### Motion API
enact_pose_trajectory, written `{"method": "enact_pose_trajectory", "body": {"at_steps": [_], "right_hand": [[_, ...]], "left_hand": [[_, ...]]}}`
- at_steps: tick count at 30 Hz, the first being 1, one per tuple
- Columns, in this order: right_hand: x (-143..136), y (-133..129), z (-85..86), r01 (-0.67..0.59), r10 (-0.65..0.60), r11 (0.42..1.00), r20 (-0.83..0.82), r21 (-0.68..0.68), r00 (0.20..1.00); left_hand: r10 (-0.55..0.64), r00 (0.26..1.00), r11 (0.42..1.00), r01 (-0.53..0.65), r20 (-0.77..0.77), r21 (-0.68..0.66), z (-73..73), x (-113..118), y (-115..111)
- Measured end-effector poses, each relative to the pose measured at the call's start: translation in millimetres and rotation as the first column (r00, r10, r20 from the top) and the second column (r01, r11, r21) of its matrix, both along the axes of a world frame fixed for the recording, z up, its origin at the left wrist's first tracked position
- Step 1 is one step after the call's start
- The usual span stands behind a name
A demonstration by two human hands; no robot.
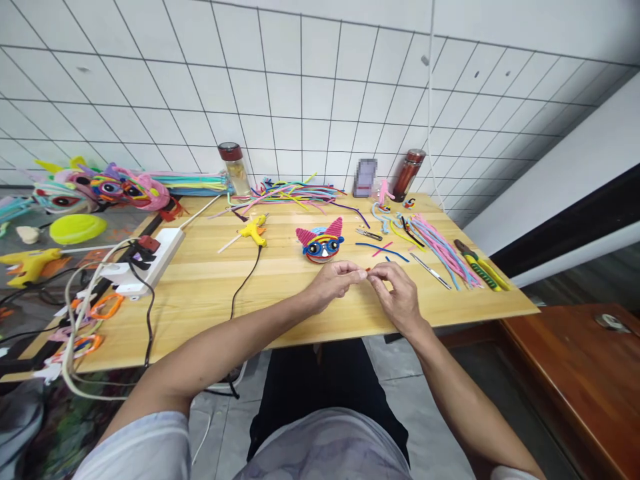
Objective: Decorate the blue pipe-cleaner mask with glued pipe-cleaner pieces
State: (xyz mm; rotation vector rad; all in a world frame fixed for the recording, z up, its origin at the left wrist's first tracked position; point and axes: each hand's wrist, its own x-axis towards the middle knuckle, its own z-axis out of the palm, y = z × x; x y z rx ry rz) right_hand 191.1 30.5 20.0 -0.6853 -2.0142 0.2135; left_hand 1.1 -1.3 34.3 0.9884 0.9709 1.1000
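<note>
Left hand (334, 283) and right hand (401, 295) pinch a tiny red bit (369, 270) near the cat face (323, 248) — shaping it, I'd say — and next calls for steadiness.

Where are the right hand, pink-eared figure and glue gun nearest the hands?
Right hand (404, 293), head view: back of hand.
Pink-eared figure (323, 249), head view: between its eyes.
Glue gun (255, 231), head view: yellow body.

The top (330, 447) is pale, short-sleeved, grey-patterned — the trousers (325, 383) dark.

2 bare forearms (245, 337) angle inward, left hand (334, 281) and right hand (401, 293) pinching, fingertips (361, 274) nearly meeting
</note>
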Motion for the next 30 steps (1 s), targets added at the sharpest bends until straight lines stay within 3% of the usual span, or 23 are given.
{"method": "enact_pose_trajectory", "body": {"at_steps": [3,7,10,14,17,18,19,21,23,24,26,28,30], "right_hand": [[3.9,10.8,-15.1,0.002,0.001,0.998,0.042,-0.068,0.999],[9.5,36.4,-38.1,0.016,0.020,0.984,0.203,-0.177,0.979],[7.2,52.8,-48.8,0.053,0.028,0.969,0.320,-0.242,0.947],[0.7,61.6,-53.1,0.079,0.028,0.966,0.404,-0.245,0.914],[0.3,60.4,-54.9,0.100,-0.038,0.981,0.345,-0.164,0.938],[1.1,59.4,-55.9,0.104,-0.059,0.986,0.309,-0.131,0.949],[2.0,58.5,-57.0,0.105,-0.073,0.989,0.276,-0.101,0.958],[3.6,57.3,-59.6,0.100,-0.085,0.994,0.228,-0.054,0.970],[3.4,56.9,-61.8,0.093,-0.084,0.995,0.209,-0.033,0.974],[2.6,56.7,-62.6,0.090,-0.083,0.996,0.205,-0.028,0.975],[-0.1,56.1,-63.0,0.085,-0.079,0.996,0.201,-0.020,0.976],[-3.4,54.7,-62.2,0.070,-0.066,0.998,0.204,-0.012,0.977],[-6.4,52.8,-60.8,0.050,-0.047,0.999,0.205,-0.007,0.978]], "left_hand": [[0.078,0.989,0.997,-0.079,-0.125,0.002,8.1,-16.1,-11.7],[0.368,0.905,0.926,-0.336,-0.214,0.174,22.8,-56.4,-26.6],[0.597,0.789,0.781,-0.529,-0.145,0.334,29.6,-86.4,-24.5],[0.787,0.617,0.541,-0.699,0.012,0.468,39.2,-117.6,-4.6],[0.910,0.413,0.344,-0.705,-0.035,0.621,48.4,-150.9,10.9],[0.937,0.328,0.319,-0.659,-0.121,0.681,49.9,-165.8,15.0],[0.937,0.244,0.350,-0.602,-0.252,0.718,49.7,-182.0,18.6],[0.823,0.049,0.503,-0.525,-0.565,0.687,43.9,-215.2,24.1],[0.528,-0.073,0.715,-0.499,-0.846,0.489,31.6,-243.3,28.2],[0.370,-0.086,0.798,-0.481,-0.925,0.364,23.9,-253.7,30.1],[0.172,-0.068,0.878,-0.441,-0.983,0.184,7.8,-266.0,33.9],[0.118,-0.032,0.904,-0.410,-0.992,0.121,-6.2,-269.3,38.1],[0.142,0.003,0.914,-0.385,-0.990,0.130,-15.4,-268.3,42.1]]}}
